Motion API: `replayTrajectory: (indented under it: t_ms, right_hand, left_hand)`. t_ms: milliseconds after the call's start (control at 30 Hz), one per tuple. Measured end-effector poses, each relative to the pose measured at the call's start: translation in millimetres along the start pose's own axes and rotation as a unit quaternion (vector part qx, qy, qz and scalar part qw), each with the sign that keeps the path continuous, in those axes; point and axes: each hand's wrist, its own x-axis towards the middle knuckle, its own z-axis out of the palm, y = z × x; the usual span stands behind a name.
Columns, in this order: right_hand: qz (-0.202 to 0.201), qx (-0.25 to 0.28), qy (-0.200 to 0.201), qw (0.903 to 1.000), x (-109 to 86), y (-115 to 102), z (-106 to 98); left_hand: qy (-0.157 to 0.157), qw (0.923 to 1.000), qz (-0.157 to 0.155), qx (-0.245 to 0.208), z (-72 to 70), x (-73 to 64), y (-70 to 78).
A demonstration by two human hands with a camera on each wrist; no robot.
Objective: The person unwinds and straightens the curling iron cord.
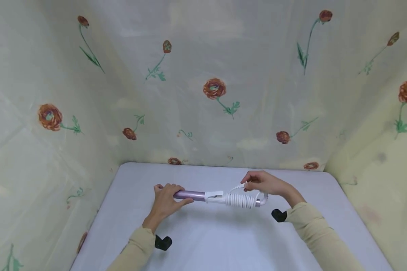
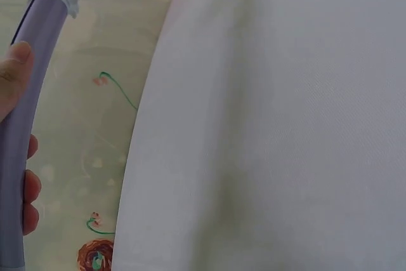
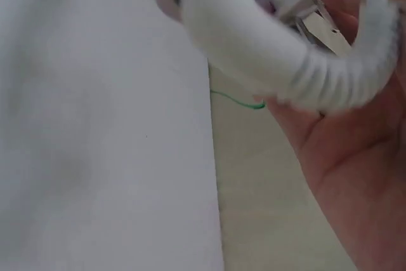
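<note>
A curling iron (image 1: 191, 195) with a purple barrel and white handle parts is held level above the white table. My left hand (image 1: 166, 201) grips the barrel end, with the thumb on the near side and fingers on the far side in the left wrist view. White cord (image 1: 240, 200) is wound in several turns around the handle. At the handle's right end my right hand (image 1: 266, 183) pinches the cord's free end. Metal prongs of a plug (image 3: 323, 30) show by its fingers in the right wrist view, partly hidden behind the curved white cord sleeve (image 3: 342, 80).
The white table (image 1: 217, 241) has its far edge close behind the hands. Flower-patterned cloth (image 1: 190, 105) hangs around the back and sides. Black wrist mounts (image 1: 163, 243) stick out from both sleeves.
</note>
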Motion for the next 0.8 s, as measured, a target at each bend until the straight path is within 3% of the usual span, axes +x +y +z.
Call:
replayTrajectory:
  t_ms: [67, 167, 300, 433, 567, 667, 800]
  right_hand:
    - [0.022, 0.032, -0.012, 0.9992, -4.0, 12.4, -0.5]
    - [0.040, 0.071, 0.000, 0.9967, -8.1, 28.6, 0.9]
    - [0.017, 0.095, 0.040, 0.9945, -7.9, 41.8, 9.8]
    - [0.003, 0.116, 0.085, 0.9896, -10.4, 54.6, 30.4]
    - [0.018, 0.152, 0.122, 0.9806, -9.8, 62.5, 56.6]
    - [0.022, 0.170, 0.136, 0.9758, -10.6, 62.8, 78.4]
    - [-0.010, 0.161, 0.138, 0.9772, -12.6, 60.8, 105.3]
  left_hand:
    - [-0.008, 0.9999, 0.001, -0.010, 0.8, -1.1, 0.0]
    - [-0.014, 0.9995, -0.004, -0.028, 0.9, 0.0, 0.5]
    - [-0.008, 0.9993, -0.015, -0.033, -3.0, 5.9, 0.3]
    - [-0.003, 0.9994, -0.026, -0.020, -4.6, 8.3, 1.6]
    - [0.005, 0.9997, -0.024, -0.009, -4.1, 10.7, 1.2]
    - [0.008, 0.9996, -0.021, -0.015, -2.9, 10.0, 2.2]
    - [0.004, 0.9993, -0.032, -0.019, -1.3, 7.0, 4.3]
